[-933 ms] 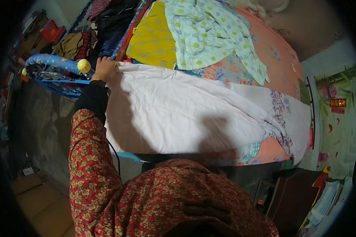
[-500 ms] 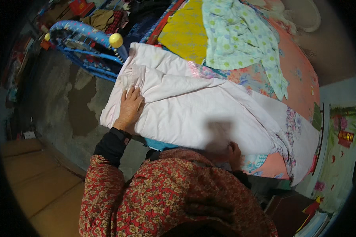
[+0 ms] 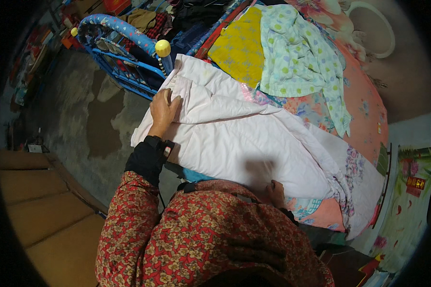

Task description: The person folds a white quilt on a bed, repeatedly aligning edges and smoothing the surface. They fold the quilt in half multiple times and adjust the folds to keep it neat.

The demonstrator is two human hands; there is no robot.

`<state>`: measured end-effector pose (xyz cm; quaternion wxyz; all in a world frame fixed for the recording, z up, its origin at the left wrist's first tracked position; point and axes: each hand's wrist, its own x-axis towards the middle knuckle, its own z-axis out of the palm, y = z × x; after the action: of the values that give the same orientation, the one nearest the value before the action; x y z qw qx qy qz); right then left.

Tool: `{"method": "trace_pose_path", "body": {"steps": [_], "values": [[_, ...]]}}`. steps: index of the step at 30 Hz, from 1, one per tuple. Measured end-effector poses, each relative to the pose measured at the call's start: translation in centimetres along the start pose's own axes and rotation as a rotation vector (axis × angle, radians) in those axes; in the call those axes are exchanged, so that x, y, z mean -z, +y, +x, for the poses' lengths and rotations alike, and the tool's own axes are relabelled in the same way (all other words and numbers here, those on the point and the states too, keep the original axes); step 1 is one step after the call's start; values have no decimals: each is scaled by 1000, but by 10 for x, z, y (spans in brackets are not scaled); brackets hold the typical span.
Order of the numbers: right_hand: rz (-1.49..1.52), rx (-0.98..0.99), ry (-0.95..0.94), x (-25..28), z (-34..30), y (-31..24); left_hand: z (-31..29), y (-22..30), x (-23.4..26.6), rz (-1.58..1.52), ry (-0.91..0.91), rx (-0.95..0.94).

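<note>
A pale pink-white quilt (image 3: 234,138) lies folded over the near side of the bed, with a long crease running across it. At its left end my left hand (image 3: 164,112) has its fingers curled round the folded edge, thumb apart from them. My right hand (image 3: 275,193) is at the quilt's near edge, close to my body, its fingers bent against the cloth; part of it is in shadow. The quilt's right end, with a flowered band (image 3: 356,167), hangs toward the bed's right side.
Beyond the quilt lie a pale green dotted garment (image 3: 292,57) and a yellow cloth (image 3: 239,50) on the peach bedsheet (image 3: 364,95). A blue metal bed rail (image 3: 129,71) with a yellow knob (image 3: 163,48) stands at the left. Brown panels (image 3: 48,201) fill the lower left.
My left hand has moved away from me along the quilt's left end, from lying flat to curling round the fold. My right hand stays at the near edge. The whole view has shifted slightly.
</note>
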<state>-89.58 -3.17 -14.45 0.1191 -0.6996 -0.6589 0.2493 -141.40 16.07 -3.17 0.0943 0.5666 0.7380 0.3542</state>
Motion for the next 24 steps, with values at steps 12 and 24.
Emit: {"method": "trace_pose_path", "body": {"steps": [12,24], "values": [[-92,-13,46,-4,-1,-11,24,-63,6,-957,195,622],[-94,-17,-21,-3,7,-3,3,-56,-2,-663,-235,543]]}}
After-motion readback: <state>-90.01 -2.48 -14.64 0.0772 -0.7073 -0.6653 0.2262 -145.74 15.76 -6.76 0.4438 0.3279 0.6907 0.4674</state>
